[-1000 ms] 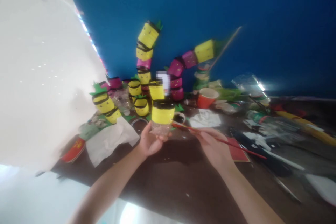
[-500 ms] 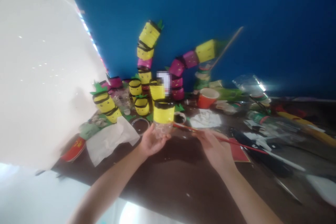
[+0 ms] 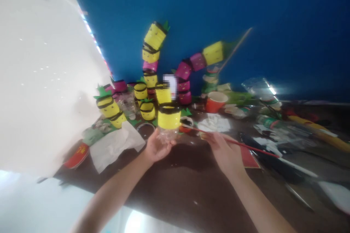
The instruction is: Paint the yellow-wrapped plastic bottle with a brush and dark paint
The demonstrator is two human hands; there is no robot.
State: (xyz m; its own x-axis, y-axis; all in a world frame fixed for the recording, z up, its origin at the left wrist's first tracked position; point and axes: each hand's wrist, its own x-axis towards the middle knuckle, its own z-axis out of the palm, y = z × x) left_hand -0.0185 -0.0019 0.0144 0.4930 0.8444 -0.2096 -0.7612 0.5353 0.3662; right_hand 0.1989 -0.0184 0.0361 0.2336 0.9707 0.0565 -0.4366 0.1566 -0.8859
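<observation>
Yellow-banded container, one: black rim, clear lower part, upright, at the centre of the view, raised in the left hand, whose fingers curl round the clear base from below.

Paintbrush, one: red handle, pinched in the fingers of the right hand at the container's 4 o'clock; tip at the yellow band's right edge, contact uncertain.

Around the container:
- 11 o'clock: leaning yellow-and-pink stack, black bands, green top
- 1 o'clock: magenta-and-yellow stack, bending right
- Between 2 and 3 o'clock: red cup, upright
- 3 o'clock: crumpled white tissue
- Near 4 o'clock: red card, partly behind the right hand
- 8 o'clock: white sheet
- 9 o'clock: yellow pair with faces, green leaves
- 6 o'clock: brown tabletop
</observation>
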